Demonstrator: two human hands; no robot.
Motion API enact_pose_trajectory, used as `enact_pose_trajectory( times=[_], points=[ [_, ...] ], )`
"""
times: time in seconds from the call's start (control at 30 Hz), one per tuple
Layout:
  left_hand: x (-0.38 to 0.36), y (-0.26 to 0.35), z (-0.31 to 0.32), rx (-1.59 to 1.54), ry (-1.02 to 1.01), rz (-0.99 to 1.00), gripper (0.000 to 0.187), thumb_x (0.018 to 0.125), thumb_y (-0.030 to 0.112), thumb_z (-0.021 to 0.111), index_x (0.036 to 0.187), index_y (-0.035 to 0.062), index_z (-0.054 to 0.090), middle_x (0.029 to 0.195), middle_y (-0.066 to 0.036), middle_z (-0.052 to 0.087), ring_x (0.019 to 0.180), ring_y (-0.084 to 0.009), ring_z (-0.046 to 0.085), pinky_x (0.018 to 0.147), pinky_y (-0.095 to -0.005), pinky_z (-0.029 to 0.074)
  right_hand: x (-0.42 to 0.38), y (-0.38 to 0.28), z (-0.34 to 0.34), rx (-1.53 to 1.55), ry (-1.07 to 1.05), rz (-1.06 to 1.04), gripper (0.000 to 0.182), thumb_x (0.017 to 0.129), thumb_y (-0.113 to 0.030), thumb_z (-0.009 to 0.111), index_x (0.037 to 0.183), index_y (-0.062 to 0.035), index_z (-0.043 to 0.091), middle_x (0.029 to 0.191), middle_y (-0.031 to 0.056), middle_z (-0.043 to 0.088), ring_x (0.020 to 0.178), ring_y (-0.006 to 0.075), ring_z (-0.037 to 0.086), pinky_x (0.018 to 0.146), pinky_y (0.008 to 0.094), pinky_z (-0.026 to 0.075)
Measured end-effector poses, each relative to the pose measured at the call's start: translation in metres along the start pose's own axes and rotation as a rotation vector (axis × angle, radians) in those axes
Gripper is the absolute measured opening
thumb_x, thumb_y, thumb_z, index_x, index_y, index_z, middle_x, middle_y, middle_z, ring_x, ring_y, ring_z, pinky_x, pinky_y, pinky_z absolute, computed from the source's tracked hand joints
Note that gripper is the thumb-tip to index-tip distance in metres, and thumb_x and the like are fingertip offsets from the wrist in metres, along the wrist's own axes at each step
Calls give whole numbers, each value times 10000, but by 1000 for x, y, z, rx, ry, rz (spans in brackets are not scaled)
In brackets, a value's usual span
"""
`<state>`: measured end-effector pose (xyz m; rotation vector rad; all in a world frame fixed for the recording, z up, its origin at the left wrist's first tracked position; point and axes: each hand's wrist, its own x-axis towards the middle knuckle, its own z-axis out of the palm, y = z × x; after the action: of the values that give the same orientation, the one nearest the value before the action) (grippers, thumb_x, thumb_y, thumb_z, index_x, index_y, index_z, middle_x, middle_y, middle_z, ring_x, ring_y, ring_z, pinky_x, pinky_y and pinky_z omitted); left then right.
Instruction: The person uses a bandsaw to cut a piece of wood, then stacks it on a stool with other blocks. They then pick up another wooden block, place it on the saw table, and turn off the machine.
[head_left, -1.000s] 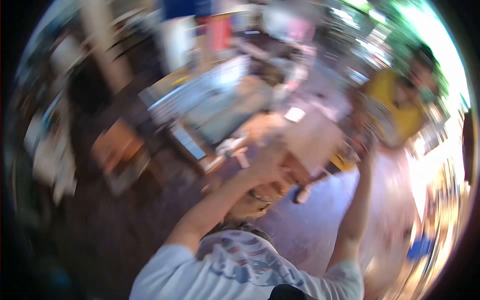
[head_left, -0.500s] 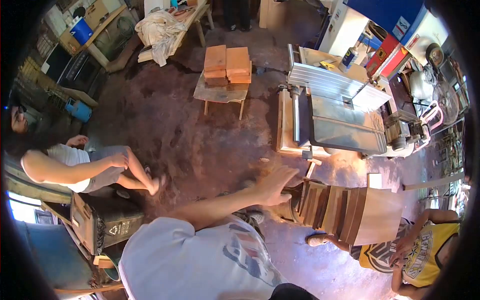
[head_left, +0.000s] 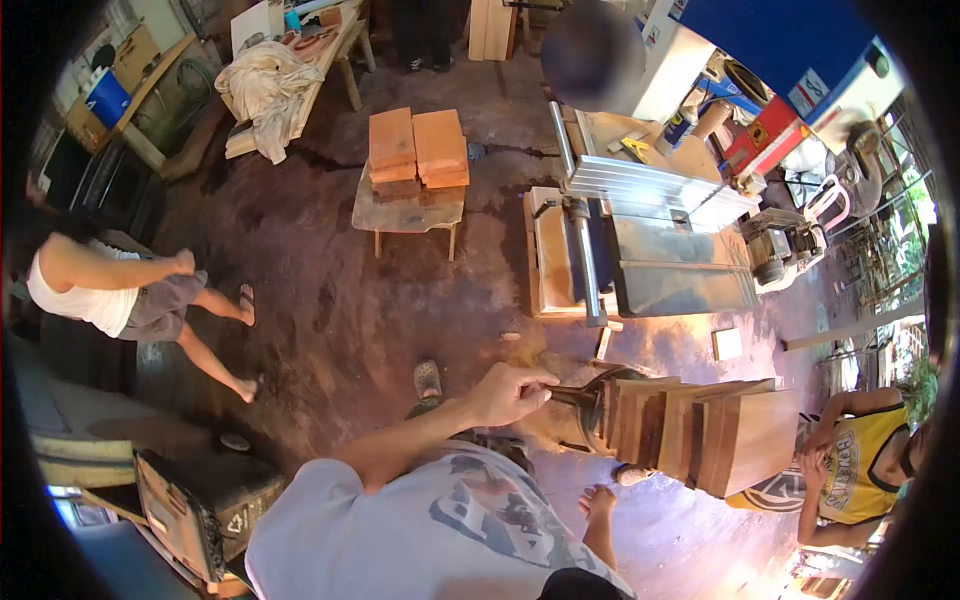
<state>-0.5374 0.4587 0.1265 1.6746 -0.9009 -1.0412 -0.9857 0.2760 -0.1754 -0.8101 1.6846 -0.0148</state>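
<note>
My left hand [head_left: 508,394] is closed around the end of a dark handle [head_left: 572,394], its fingers curled in. That handle joins a dark curved frame beside a stack of brown wooden boards [head_left: 690,425]. What carries the boards is mostly hidden beneath them. Below the stack, near my shirt, my right hand [head_left: 598,500] hangs with fingers apart and holds nothing.
A person in a yellow jersey [head_left: 860,465] sits right of the boards. At left, another person in a white top [head_left: 95,290] walks. Ahead stand a small table [head_left: 405,212] with orange-brown blocks [head_left: 415,145] and a table saw [head_left: 680,265].
My left hand has gone from outstretched to closed on the handle. My right hand has come into view. The person at left has gone from a seated-looking pose to striding upright.
</note>
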Motion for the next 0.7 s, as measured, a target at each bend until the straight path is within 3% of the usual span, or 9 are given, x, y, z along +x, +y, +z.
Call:
enact_pose_trajectory(
  times=[0.1,0.2,0.27,0.37,0.47,0.5,0.53,0.6,0.7],
  points=[
    [-27,27,-69,-332,11,172,319,898,226,677,1135,14,652,1034,-118,663,1051,-203,618,872,-322,495,-2,30,53,-115,-67,151,321,938,-245,513,1190,-52,564,874,138,678,633,281,649,520,390,509],
    [-67,81,-157,-714,-185,374,324,906,250,698,1113,4,661,1024,-108,654,1023,-222,607,869,-355,486,-25,24,139,-647,-116,-281,316,937,-292,503,1092,-33,597,838,150,678,654,300,653,554,413,510],
    [-68,98,-199,-769,-372,873,295,911,226,685,1085,-9,652,1017,-110,643,1055,-255,599,866,-357,478,-46,-7,205,-856,-84,-541,339,935,-323,496,1028,-21,619,814,157,678,668,313,656,577,429,510],
    [-68,134,-232,-956,-269,1143,222,914,198,644,1003,-5,650,858,-106,637,888,-279,618,743,-370,504,-68,-80,291,-834,-100,-674,403,934,-370,486,930,-3,652,779,168,678,689,333,660,612,451,510],
    [-49,131,-268,-1010,-230,1168,154,895,133,679,941,-12,658,778,-85,641,805,-255,629,679,-344,497,-23,-139,369,-676,-219,-664,351,884,-293,532,864,32,663,745,252,647,683,380,654,648,486,504],
    [-39,125,-284,-1025,-253,1179,151,894,131,687,904,-17,663,776,-90,647,805,-260,633,678,-348,504,-3,-161,392,-831,-245,-806,229,945,-212,516,879,-9,602,750,109,668,567,213,615,521,371,465],
    [-25,119,-297,-1005,-233,1215,164,892,145,691,893,-17,663,779,-91,648,799,-259,633,684,-355,510,-8,-183,421,-816,-235,-1093,243,941,-210,524,893,0,637,758,113,669,577,211,613,533,373,471],
    [-13,109,-320,-1009,-168,1134,194,890,182,696,884,-11,671,790,-92,653,796,-263,634,715,-370,516,-25,-238,484,-792,-286,-736,243,921,-192,555,1086,-41,650,778,96,673,622,179,614,544,337,495],
    [8,94,-366,-938,-89,925,206,891,200,696,918,-4,678,824,-97,658,825,-275,635,769,-389,514,6,-294,591,-550,-539,-606,287,936,-239,577,1151,-56,629,821,74,666,666,168,617,568,315,509]
  ],
)
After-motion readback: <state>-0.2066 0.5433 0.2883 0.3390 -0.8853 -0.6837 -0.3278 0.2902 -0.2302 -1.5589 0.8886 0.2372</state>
